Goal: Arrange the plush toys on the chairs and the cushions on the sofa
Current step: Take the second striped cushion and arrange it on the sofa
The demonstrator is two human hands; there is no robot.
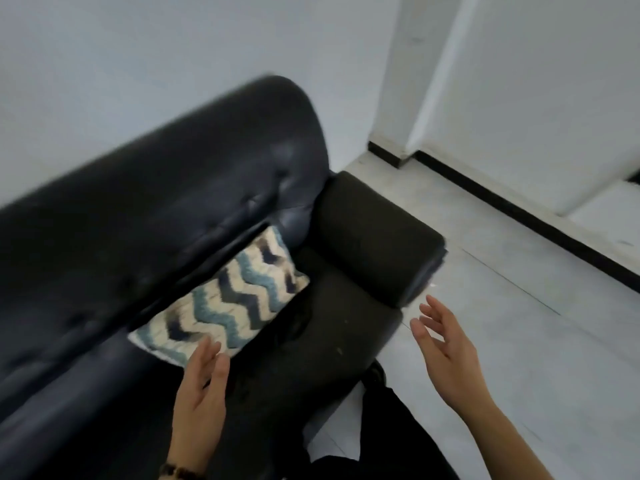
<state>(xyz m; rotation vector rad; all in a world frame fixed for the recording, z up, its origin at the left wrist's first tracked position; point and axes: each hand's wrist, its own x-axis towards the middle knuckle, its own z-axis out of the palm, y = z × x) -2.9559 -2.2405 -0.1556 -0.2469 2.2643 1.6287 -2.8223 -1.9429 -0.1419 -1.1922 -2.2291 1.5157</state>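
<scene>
Item: zigzag cushion (221,296), on sofa (311,341) seat against backrest (138,209), long axis along it toward armrest (377,237). My L hand (201,393): fingers straight, empty, at its near corner, nearer. My R hand (446,348): fingers spread, empty, over floor (519,289), well apart

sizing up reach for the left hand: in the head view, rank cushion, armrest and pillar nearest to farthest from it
1. cushion: at the fingertips of the left hand, lying on the sofa seat by the backrest.
2. armrest: beyond the cushion, at the sofa's right end.
3. pillar: farthest, standing by the wall behind the armrest.
</scene>
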